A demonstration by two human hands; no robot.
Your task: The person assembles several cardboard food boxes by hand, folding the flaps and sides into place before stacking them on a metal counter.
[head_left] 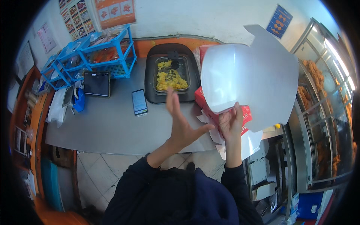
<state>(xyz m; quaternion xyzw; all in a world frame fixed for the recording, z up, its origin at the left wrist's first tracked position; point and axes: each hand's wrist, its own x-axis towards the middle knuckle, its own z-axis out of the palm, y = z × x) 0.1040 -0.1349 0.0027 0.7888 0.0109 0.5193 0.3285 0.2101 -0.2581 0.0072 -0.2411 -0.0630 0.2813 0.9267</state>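
The right hand is gripping a flat white carton blank, being folded; the left hand is hovering open beside it, likely needing to press a flap.

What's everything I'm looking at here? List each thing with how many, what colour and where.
Flat takeaway box: one, white inside, red outside, held up at right.
Stack of flat boxes: several, red and white, counter's right end.
Glass dish of yellow food: one, clear, on the black tray.
Black tray: one, back of counter.
Smartphone: one, black, screen lit, mid-counter.
Tablet: one, black, left of the phone.
Blue racks: two, back left.
Counter: one, grey.
Display case of fried food: one, far right.
Wall posters: several, on the back wall.
Left hand: open, empty, above the counter.
Right hand: grip on the flat takeaway box's lower edge.
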